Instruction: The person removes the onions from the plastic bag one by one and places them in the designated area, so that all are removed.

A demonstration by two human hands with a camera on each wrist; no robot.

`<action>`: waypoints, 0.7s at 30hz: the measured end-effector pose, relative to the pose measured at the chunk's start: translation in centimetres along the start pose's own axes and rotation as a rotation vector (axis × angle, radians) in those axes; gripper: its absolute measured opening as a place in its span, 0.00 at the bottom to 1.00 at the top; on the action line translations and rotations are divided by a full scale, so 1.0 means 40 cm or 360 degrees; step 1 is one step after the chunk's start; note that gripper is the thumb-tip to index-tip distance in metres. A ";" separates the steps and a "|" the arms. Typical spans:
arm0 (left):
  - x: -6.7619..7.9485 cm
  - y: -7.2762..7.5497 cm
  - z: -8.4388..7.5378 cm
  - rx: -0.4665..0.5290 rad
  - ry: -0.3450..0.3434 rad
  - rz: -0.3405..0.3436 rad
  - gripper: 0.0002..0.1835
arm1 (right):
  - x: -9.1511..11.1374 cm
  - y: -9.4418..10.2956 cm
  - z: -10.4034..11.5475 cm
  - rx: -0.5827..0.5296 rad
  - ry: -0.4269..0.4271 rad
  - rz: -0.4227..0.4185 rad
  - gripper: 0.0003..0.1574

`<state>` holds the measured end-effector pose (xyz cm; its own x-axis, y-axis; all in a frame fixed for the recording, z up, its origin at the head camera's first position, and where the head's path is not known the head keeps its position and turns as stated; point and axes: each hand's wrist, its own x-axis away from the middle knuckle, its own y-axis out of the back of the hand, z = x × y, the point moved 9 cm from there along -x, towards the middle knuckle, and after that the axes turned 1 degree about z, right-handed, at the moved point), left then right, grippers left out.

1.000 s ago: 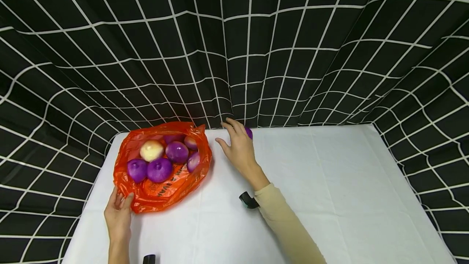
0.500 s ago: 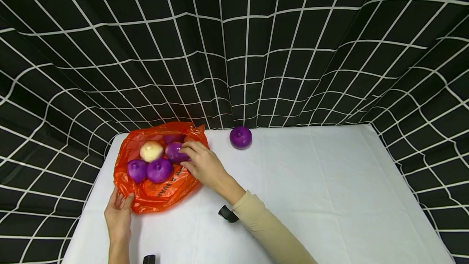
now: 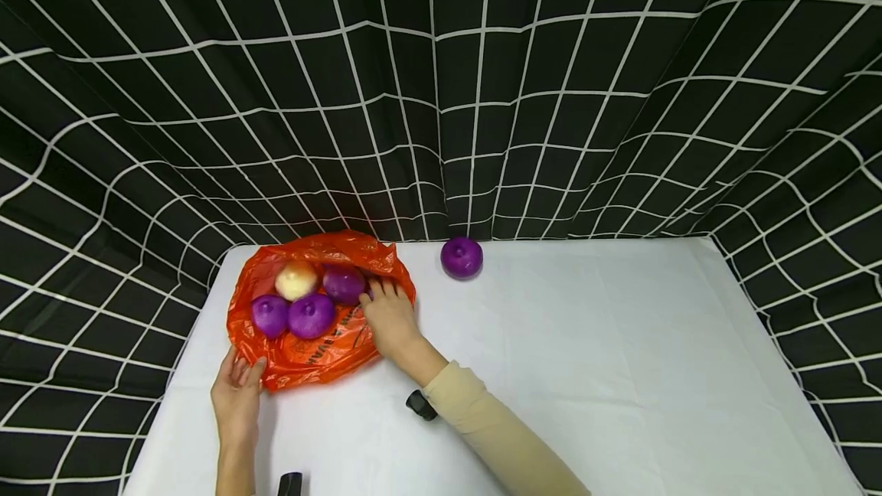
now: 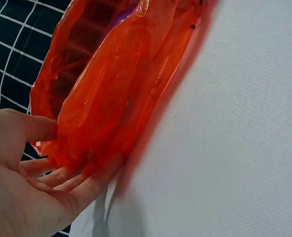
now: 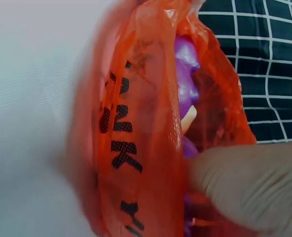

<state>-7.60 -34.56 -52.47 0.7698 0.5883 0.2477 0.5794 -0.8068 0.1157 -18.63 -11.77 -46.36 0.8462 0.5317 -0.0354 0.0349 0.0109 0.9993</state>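
Note:
An orange-red plastic bag with black print lies open on its side, holding several purple onions and a pale onion. My left hand pinches the bag's near left edge between thumb and fingers; the left wrist view shows the thin plastic in that hand. Inside the bag's right side is my right hand, with a sliver of purple beside its fingers. In the right wrist view the thumb reaches past the rim; the fingertips and whatever they touch are hidden.
A single purple onion stands on the white table at the back, right of the bag. Behind the table hangs a black curtain with white grid lines. Black wrist-camera parts show by the right wrist.
My right hand left the lone purple onion at the back, moved left to the bag and reached deeper into it. My left hand kept holding the bag's edge.

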 end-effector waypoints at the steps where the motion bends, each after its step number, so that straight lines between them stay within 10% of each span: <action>1: 0.000 -0.001 0.001 0.0009 0.0006 -0.0003 0.36 | 0.001 -0.003 0.001 0.0039 -0.0018 0.0025 0.36; 7: 0.002 -0.010 0.002 -0.0011 0.0005 0.0012 0.37 | 0.003 -0.027 0.017 0.0317 -0.0013 0.0195 0.41; 15: 0.006 -0.012 0.002 -0.0003 0.0005 0.0036 0.38 | -0.006 -0.024 0.007 0.0452 0.0021 0.0209 0.22; 21: 0.005 -0.015 -0.001 -0.0022 -0.0004 0.0042 0.37 | 0.003 -0.016 0.011 0.0418 0.0046 0.0246 0.38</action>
<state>-7.79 -33.97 -52.46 0.7853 0.5671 0.2485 0.5554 -0.8226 0.1223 -18.33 -12.08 -47.01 0.8370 0.5336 0.1210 0.0463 -0.2895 0.9561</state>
